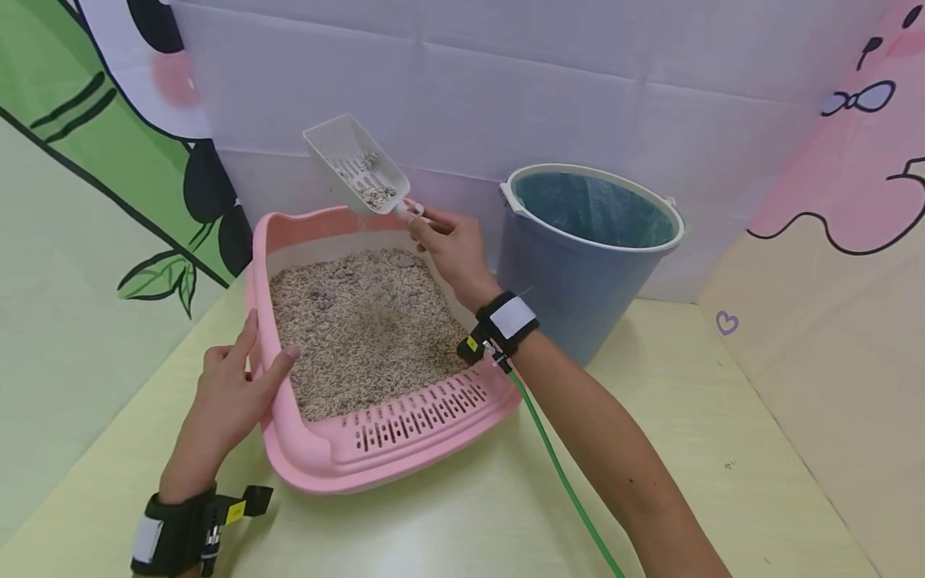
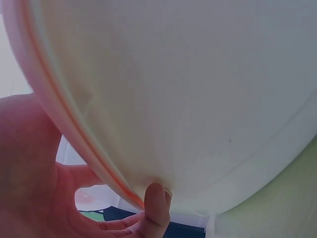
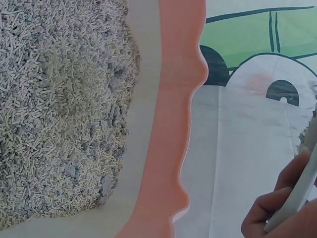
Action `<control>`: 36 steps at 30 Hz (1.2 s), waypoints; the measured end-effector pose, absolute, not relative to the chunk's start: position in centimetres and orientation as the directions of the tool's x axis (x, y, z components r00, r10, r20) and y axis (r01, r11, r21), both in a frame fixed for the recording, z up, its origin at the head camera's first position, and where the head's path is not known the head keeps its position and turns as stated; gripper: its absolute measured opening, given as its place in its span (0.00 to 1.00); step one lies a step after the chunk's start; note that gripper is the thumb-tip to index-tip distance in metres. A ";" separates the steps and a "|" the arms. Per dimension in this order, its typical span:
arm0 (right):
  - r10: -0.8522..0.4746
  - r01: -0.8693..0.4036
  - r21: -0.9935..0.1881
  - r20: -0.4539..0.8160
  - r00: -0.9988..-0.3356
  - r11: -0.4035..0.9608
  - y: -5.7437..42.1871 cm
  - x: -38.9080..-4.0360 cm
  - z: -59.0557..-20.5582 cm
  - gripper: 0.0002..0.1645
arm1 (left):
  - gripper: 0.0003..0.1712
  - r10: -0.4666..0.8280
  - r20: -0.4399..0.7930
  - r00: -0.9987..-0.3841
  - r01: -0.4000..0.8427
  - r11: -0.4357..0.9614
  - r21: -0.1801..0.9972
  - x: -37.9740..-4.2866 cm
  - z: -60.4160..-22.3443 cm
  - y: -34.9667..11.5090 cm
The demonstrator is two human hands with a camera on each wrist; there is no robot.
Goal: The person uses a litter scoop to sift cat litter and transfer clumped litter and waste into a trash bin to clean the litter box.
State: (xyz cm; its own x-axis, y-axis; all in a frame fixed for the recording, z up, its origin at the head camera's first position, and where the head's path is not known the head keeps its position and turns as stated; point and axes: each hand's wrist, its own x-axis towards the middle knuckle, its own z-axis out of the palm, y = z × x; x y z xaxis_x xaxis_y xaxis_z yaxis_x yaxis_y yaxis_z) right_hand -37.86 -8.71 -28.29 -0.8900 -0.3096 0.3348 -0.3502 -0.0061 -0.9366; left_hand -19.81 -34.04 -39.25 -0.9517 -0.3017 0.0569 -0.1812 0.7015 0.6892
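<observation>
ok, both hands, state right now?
Left hand: holding the pink litter tray at its side rim.
Right hand: holding the white scoop by its handle.

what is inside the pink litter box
The pink litter box holds loose, pellet-like litter, with greyish clumps showing toward the back. The litter covers the floor, so anything buried beneath cannot be seen.

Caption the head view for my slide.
Right hand holds a partly filled scoop; left hand grips the pink litter box.
</observation>
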 end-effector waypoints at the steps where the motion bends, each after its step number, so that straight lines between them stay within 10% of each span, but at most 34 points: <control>1: -0.305 -0.355 -0.935 0.342 -0.889 -0.013 -8.7 -37.8 -28.2 0.24 | 0.54 -0.300 0.060 -0.952 -0.178 0.703 0.688 -19.8 -39.2 -34.0; 12: -0.356 -0.431 -0.891 0.360 -0.862 0.143 -6.6 -37.8 -27.5 0.20 | 0.54 -0.295 0.068 -0.953 -0.169 0.705 0.689 -19.9 -39.1 -33.8; 23: -0.587 -0.609 -0.388 0.190 -0.787 0.692 -2.5 -36.2 -25.4 0.15 | 0.54 -0.291 0.074 -0.954 -0.165 0.715 0.680 -20.0 -39.0 -34.1; 36: -0.548 -0.561 -0.149 0.126 -0.827 0.814 -0.5 -34.2 -23.3 0.09 | 0.54 -0.288 0.084 -0.954 -0.154 0.711 0.686 -19.9 -39.3 -34.2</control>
State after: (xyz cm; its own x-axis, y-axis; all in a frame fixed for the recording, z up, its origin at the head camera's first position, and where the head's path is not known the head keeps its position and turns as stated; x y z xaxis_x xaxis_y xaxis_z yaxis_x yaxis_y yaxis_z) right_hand -34.25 -0.54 -23.33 -0.8272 -0.5476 0.1259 -0.5615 0.8139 -0.1495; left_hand -19.94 -34.17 -39.31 -0.9541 -0.2876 0.0835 -0.1542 0.7108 0.6863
